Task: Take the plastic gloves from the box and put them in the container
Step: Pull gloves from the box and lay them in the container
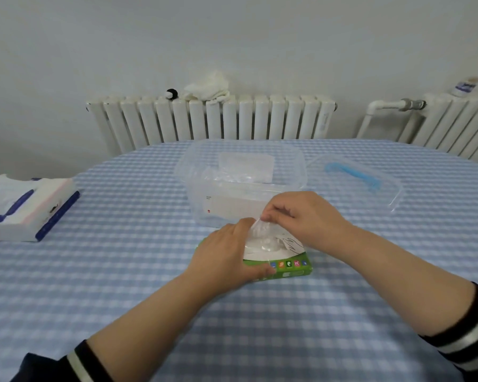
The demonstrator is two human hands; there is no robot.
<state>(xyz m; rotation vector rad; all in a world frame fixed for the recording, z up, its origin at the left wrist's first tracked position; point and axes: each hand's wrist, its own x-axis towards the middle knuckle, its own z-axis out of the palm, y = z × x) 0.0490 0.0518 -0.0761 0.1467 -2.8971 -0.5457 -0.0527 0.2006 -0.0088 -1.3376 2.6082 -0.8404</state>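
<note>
Left hand lies flat on the green box, thumb along its near edge, pinning it to the table. Right hand pinches a glove sticking up from the box opening. Clear container just beyond, gloves inside; lid to its right.

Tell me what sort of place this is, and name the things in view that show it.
Probably a room in a home. A round table under a blue checked tablecloth stands before white radiators on a plain wall, with a cloth on top, and a pack of tissues lies on the table.
</note>
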